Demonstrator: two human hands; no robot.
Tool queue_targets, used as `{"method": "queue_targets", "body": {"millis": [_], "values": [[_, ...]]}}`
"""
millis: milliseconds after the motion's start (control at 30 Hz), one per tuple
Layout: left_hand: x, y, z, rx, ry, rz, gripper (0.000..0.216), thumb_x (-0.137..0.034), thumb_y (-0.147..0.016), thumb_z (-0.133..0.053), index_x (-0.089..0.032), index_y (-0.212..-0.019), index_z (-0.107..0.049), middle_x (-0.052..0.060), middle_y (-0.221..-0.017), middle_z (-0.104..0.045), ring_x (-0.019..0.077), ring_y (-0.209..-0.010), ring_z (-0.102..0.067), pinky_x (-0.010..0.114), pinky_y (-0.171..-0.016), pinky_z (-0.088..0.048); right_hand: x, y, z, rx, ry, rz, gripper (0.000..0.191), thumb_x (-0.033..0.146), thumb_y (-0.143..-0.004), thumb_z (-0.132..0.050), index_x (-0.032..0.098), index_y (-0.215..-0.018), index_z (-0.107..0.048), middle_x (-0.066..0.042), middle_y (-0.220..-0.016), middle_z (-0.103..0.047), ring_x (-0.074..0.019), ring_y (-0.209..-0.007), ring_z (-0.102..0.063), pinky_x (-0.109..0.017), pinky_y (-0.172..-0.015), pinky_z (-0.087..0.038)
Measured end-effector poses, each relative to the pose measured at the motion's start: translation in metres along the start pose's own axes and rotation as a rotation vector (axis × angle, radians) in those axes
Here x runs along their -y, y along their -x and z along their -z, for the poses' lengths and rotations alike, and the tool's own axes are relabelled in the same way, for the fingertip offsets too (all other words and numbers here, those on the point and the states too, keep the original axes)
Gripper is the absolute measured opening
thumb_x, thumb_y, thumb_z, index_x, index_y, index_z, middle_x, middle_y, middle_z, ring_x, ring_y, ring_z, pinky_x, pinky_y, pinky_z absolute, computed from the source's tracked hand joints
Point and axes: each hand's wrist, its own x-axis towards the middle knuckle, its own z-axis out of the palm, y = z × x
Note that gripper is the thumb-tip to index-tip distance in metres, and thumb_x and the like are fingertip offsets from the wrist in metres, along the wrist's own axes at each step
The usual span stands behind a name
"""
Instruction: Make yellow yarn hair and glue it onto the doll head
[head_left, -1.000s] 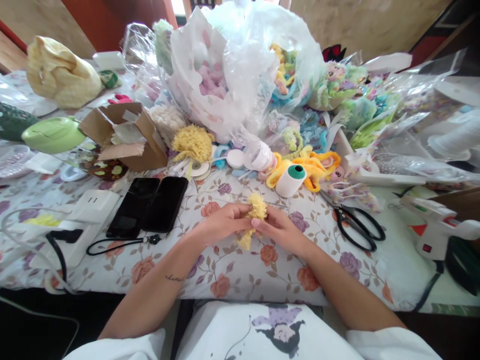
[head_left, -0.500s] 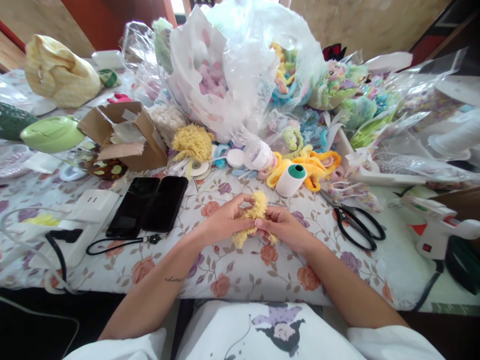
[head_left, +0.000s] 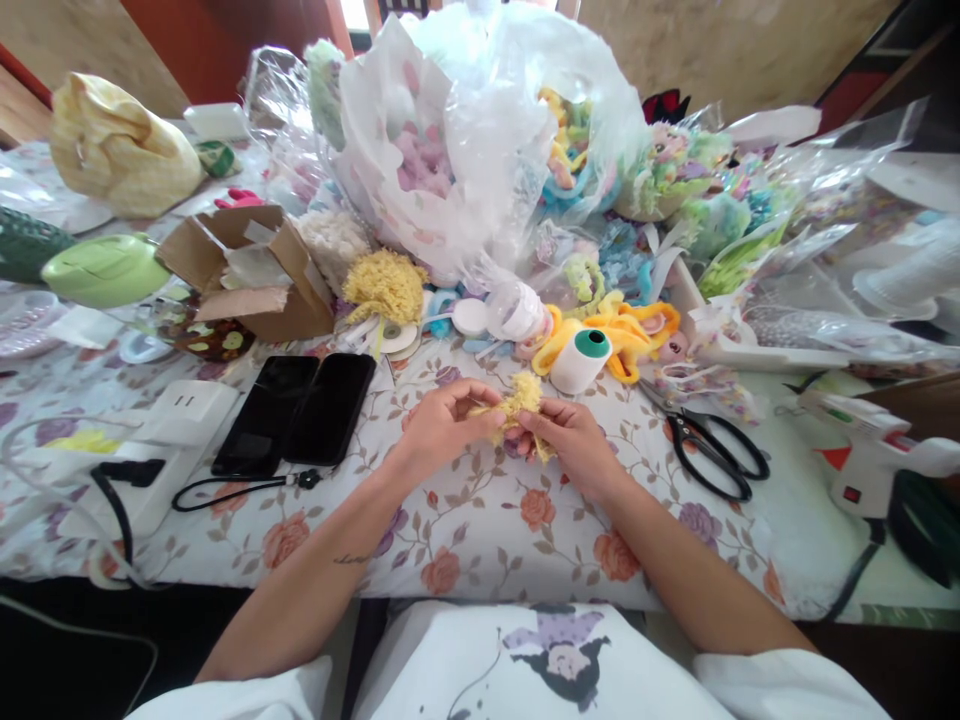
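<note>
Between my two hands, just above the flowered tablecloth (head_left: 480,520), is a small piece of fluffy yellow yarn (head_left: 525,392). My left hand (head_left: 448,428) pinches its left side between thumb and fingers. On the other side my right hand (head_left: 566,440) grips it, and a few loose strands hang below the fingertips. Right behind the hands lies a white spool with a green end (head_left: 577,362), against some orange-yellow plush fabric (head_left: 634,335). A bigger bundle of the same kind of yellow yarn (head_left: 385,287) sits farther back on the left.
Black-handled scissors (head_left: 716,450) and a white glue gun (head_left: 862,450) lie at the right. Two black phones (head_left: 300,412) and a white power strip (head_left: 165,440) are at the left. Behind stand a cardboard box (head_left: 259,280) and a big plastic bag (head_left: 480,130) of plush pieces.
Both hands have shifted slightly away from me with the yarn. The yarn has turned in the fingers, and the part that hung below the left hand is no longer visible there.
</note>
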Motion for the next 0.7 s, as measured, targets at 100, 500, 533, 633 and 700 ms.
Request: {"method": "queue_targets", "body": {"millis": [100, 500, 533, 633, 700], "values": [[-0.004, 0.004, -0.005, -0.106, -0.139, -0.175, 0.011, -0.028, -0.078, -0.063, -0.018, -0.081, -0.065, 0.003, -0.082, -0.065, 0.0151, -0.076, -0.06, 0.026, -0.07, -0.048, -0.001, 0.0, 0.0, -0.003, -0.005, -0.019, 0.024, 0.04, -0.076, -0.067, 0.016, -0.078, -0.07, -0.002, -0.062, -0.065, -0.0123, -0.053, -0.056, -0.025, -0.052, -0.044], [0.013, 0.012, -0.02, -0.066, -0.605, -0.917, 0.018, -0.011, -0.085, -0.051, -0.019, -0.091, -0.065, 0.009, -0.098, -0.069, 0.0197, -0.099, -0.062, 0.036, -0.089, -0.051, 0.003, 0.0, -0.003, -0.091, -0.14, -0.074, 0.027, 0.042, -0.074, -0.069, 0.017, -0.066, -0.061, 0.003, -0.053, -0.056, -0.0092, -0.047, -0.05, -0.021, -0.044, -0.038], [0.013, 0.012, -0.021, -0.057, -0.635, -0.946, 0.017, -0.011, -0.085, -0.052, -0.019, -0.093, -0.065, 0.009, -0.101, -0.069, 0.0203, -0.101, -0.062, 0.036, -0.091, -0.051, 0.003, 0.0, -0.003, -0.097, -0.162, -0.078, 0.027, 0.042, -0.073, -0.07, 0.017, -0.066, -0.061, 0.003, -0.053, -0.055, -0.0088, -0.046, -0.049, -0.021, -0.044, -0.038], [0.013, 0.014, -0.024, -0.055, -0.742, -1.031, 0.019, -0.01, -0.085, -0.053, -0.017, -0.099, -0.065, 0.01, -0.104, -0.069, 0.0205, -0.103, -0.063, 0.036, -0.093, -0.051, 0.004, 0.0, -0.005, -0.097, -0.206, -0.084, 0.026, 0.041, -0.071, -0.072, 0.017, -0.07, -0.063, 0.005, -0.055, -0.053, -0.0074, -0.046, -0.045, -0.021, -0.043, -0.036], [0.013, 0.014, -0.026, -0.051, -0.774, -1.054, 0.02, -0.01, -0.085, -0.053, -0.016, -0.1, -0.065, 0.01, -0.104, -0.07, 0.0202, -0.103, -0.063, 0.036, -0.094, -0.051, 0.005, 0.001, -0.006, -0.085, -0.211, -0.088, 0.026, 0.042, -0.071, -0.072, 0.016, -0.075, -0.066, 0.003, -0.06, -0.057, -0.0067, -0.047, -0.044, -0.021, -0.043, -0.035]]}}
